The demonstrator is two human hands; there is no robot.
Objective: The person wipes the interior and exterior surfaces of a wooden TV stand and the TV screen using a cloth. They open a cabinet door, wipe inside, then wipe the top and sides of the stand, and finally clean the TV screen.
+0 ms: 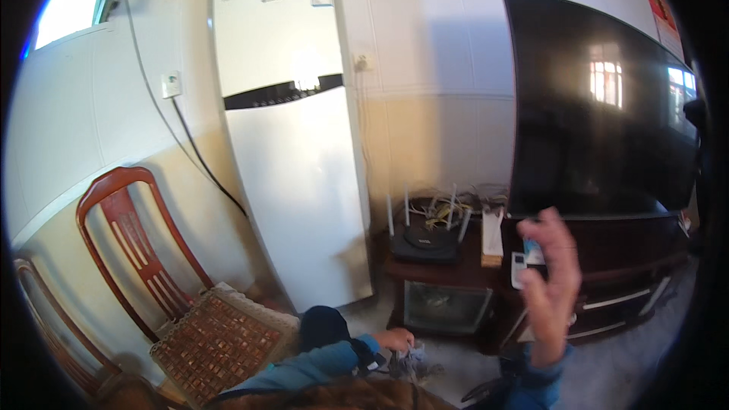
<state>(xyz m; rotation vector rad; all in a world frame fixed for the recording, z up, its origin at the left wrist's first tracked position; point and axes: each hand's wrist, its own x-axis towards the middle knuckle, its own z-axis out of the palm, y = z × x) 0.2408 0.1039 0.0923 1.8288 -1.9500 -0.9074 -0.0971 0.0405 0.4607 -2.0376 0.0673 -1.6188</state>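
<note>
My right hand (552,290) is raised in front of the dark wooden TV cabinet (444,273), its fingers apart and curved with nothing seen between them. Behind its fingertips lie a white remote control (518,269) and a small blue-and-white item (533,251) on the cabinet top. Low in the middle, my left hand (397,340) is closed around a crumpled greyish cloth (411,356), which hangs just above or against the floor; I cannot tell which. Both arms are in blue sleeves.
A black router (427,242) with white antennas, tangled cables and a long white box (491,233) are on the cabinet beside a large television (598,108). A white refrigerator (290,182) stands ahead. To the left is a wooden chair (122,222) with a woven seat cover (222,336).
</note>
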